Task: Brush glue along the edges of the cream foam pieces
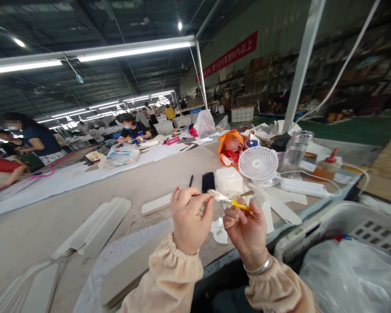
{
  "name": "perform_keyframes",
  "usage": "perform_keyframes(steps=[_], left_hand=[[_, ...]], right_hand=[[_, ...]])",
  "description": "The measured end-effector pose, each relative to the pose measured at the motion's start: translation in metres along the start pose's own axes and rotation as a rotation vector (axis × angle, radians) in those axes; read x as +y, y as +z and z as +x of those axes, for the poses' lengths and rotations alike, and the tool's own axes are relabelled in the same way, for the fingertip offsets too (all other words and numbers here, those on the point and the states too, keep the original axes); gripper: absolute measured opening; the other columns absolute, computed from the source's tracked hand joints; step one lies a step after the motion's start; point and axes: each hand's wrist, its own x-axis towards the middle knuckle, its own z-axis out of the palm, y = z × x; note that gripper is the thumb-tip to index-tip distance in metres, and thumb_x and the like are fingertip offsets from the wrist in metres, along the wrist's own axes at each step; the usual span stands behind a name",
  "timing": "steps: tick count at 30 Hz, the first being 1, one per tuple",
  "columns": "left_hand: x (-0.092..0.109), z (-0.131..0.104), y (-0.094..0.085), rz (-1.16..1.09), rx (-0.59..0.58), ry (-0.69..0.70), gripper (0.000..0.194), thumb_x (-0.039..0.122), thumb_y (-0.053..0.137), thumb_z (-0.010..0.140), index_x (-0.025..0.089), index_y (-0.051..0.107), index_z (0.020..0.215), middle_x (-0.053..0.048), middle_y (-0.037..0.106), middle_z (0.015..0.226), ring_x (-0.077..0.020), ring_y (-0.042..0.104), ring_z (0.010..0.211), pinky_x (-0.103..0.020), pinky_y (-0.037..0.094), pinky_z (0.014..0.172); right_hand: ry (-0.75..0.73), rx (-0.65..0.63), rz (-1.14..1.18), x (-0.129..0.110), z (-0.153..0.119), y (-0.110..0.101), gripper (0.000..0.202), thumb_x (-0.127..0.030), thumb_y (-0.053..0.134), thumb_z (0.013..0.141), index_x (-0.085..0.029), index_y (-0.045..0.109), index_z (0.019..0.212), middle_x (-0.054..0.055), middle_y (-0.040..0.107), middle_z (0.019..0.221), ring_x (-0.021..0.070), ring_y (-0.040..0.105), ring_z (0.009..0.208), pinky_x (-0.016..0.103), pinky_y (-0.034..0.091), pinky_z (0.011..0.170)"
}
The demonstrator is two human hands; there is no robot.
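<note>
My right hand [246,230] holds a brush by its yellow handle [243,206], the fingers curled around it. The brush has frayed, whitish bristles [217,195] that point left. At their tip my left hand [191,217] is closed in a pinch, thumb against forefinger; whether a loose bristle is between them is too small to tell. Both hands are raised above the table's near edge. Below and between them lies a crumpled white scrap [219,231]. Just behind are a dark phone [208,182] and a white, block-shaped container [230,180].
Stacks of pale, long panels [106,226] lie to the left. At the right stand a white fan [258,163], an orange bag [230,143], a clear jar [297,152] and a red-tipped bottle [327,164]. A plastic basket [332,217] borders the near right. Other people work at tables beyond.
</note>
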Motion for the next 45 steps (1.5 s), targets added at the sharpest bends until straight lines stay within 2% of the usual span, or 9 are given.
perform_keyframes(steps=[7,17,28,37,41,43,45], left_hand=[[0.001,0.002,-0.002,0.007,0.007,-0.022,0.009,0.014,0.065,0.074,0.021,0.07,0.075,-0.003,0.057,0.083,-0.0196,0.058,0.083,-0.045,0.043,0.098],[-0.006,0.001,-0.005,0.112,0.041,-0.004,0.01,0.011,0.066,0.067,0.021,0.067,0.068,-0.001,0.055,0.078,-0.0196,0.058,0.08,-0.052,0.032,0.11],[-0.016,-0.011,-0.002,0.15,0.034,-0.023,0.01,0.013,0.065,0.069,0.022,0.067,0.07,-0.002,0.056,0.081,-0.0197,0.059,0.082,-0.054,0.031,0.111],[-0.014,-0.015,0.0,0.17,0.036,-0.012,0.01,0.012,0.066,0.067,0.022,0.066,0.068,-0.002,0.056,0.081,-0.0203,0.059,0.083,-0.056,0.03,0.111],[-0.025,-0.013,-0.003,0.178,0.085,-0.016,0.01,0.011,0.064,0.069,0.021,0.066,0.069,-0.002,0.057,0.082,-0.0193,0.059,0.081,-0.053,0.035,0.108],[-0.034,-0.011,-0.007,0.188,0.148,-0.05,0.009,0.012,0.064,0.07,0.02,0.066,0.069,-0.002,0.057,0.082,-0.0195,0.059,0.081,-0.046,0.043,0.1],[-0.042,-0.01,-0.012,0.162,0.161,-0.105,0.006,0.015,0.064,0.073,0.02,0.067,0.07,-0.003,0.057,0.083,-0.0197,0.059,0.082,-0.039,0.048,0.088]], right_hand=[[0.016,0.024,-0.037,0.003,-0.002,0.001,0.022,-0.033,0.076,0.066,-0.019,0.062,0.074,-0.009,0.034,0.044,0.0086,0.042,0.049,0.018,0.044,0.048],[0.059,0.036,-0.062,0.009,-0.003,0.001,0.022,-0.034,0.076,0.067,-0.018,0.062,0.074,-0.008,0.037,0.044,0.0087,0.042,0.048,0.018,0.043,0.047],[-0.037,0.017,-0.219,0.01,0.001,-0.003,0.021,-0.038,0.071,0.069,-0.02,0.061,0.072,-0.007,0.04,0.041,0.011,0.047,0.048,0.019,0.044,0.049],[-0.048,0.039,-0.244,0.012,0.002,-0.003,0.022,-0.039,0.068,0.071,-0.02,0.059,0.072,-0.006,0.041,0.039,0.0118,0.049,0.047,0.02,0.043,0.049],[-0.057,0.073,-0.204,-0.001,0.006,-0.01,0.021,-0.037,0.068,0.07,-0.02,0.057,0.073,-0.007,0.04,0.041,0.0108,0.049,0.048,0.019,0.043,0.049],[-0.101,0.093,-0.128,-0.017,0.009,-0.014,0.02,-0.033,0.07,0.067,-0.02,0.054,0.073,-0.009,0.038,0.042,0.0097,0.049,0.049,0.018,0.044,0.049],[-0.157,0.087,-0.048,-0.031,0.011,-0.016,0.022,-0.028,0.071,0.065,-0.021,0.051,0.072,-0.01,0.037,0.044,0.0087,0.049,0.051,0.017,0.045,0.051]])
